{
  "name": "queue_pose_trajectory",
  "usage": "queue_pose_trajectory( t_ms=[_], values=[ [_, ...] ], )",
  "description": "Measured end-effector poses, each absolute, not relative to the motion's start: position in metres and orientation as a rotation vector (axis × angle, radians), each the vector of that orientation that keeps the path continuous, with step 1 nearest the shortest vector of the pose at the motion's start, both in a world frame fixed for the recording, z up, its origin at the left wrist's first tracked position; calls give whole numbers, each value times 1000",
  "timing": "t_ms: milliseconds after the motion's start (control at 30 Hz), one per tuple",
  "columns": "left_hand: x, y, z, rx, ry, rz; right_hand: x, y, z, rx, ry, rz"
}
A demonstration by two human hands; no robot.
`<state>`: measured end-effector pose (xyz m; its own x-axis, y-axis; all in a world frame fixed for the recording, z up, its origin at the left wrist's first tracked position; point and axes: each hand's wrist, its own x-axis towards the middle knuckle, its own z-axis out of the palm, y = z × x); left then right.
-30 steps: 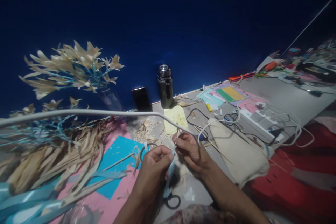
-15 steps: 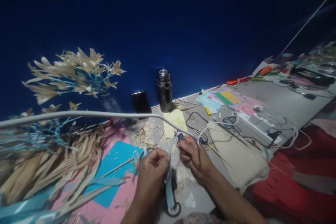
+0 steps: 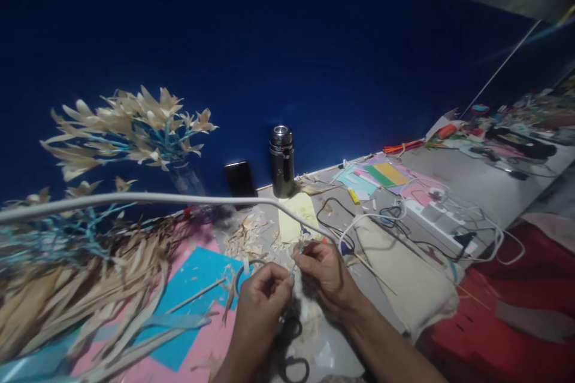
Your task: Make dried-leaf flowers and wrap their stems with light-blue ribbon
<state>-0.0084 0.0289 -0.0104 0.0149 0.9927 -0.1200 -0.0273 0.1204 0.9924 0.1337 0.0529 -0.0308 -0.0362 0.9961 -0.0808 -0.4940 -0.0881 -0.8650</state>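
My left hand (image 3: 265,296) is closed in a pinch, thumb against forefinger. A pale bit shows at its fingertips, too small to name. Close beside it, my right hand (image 3: 326,272) pinches a small light blue strip (image 3: 301,247) whose tip sticks up between the fingers. The hands are almost touching at the fingertips. Beneath them on the table lie black-handled scissors (image 3: 295,369), their blades hidden. Pale scraps (image 3: 247,236) are scattered beyond the hands, next to a yellow paper (image 3: 291,224).
A white cable (image 3: 135,197) crosses in front. Dried husks (image 3: 85,287), pink and blue paper (image 3: 195,275) lie left, under a flower vase (image 3: 186,179). A flask (image 3: 282,161) and phone (image 3: 240,179) stand by the wall; a power strip (image 3: 442,224) and cloth (image 3: 404,275) lie right.
The long light blue strip that hung below my left hand no longer shows there, and more of the scissors is visible. My right hand has moved slightly down and left.
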Motion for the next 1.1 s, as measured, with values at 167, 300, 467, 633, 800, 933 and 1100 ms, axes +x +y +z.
queue_pose_trajectory(
  t_ms=[167, 300, 467, 633, 800, 933, 1100],
  values=[
    [-6, 32, -19, 654, 988, 1019, 139, 48, -28, -862, -901, 1504],
    [-5, 33, -21, 686, 1088, 1139, 150, 47, -31, -953, -1064, 1404],
    [-8, 33, -28, 780, 1198, 1298, 169, 35, -51, -1266, -1178, 1196],
    [-10, 32, -37, 663, 1141, 1341, 190, 5, -87, -1368, -1537, 703],
    [-7, 32, -29, 619, 1175, 1384, 202, -9, -116, -1382, -1724, 510],
    [-8, 27, -12, 791, 1177, 1466, 202, -4, -120, -1461, -1675, 557],
    [-18, 16, 11, 1211, 1048, 1618, 201, -2, -112, -1465, -1686, 610]
  ],
)
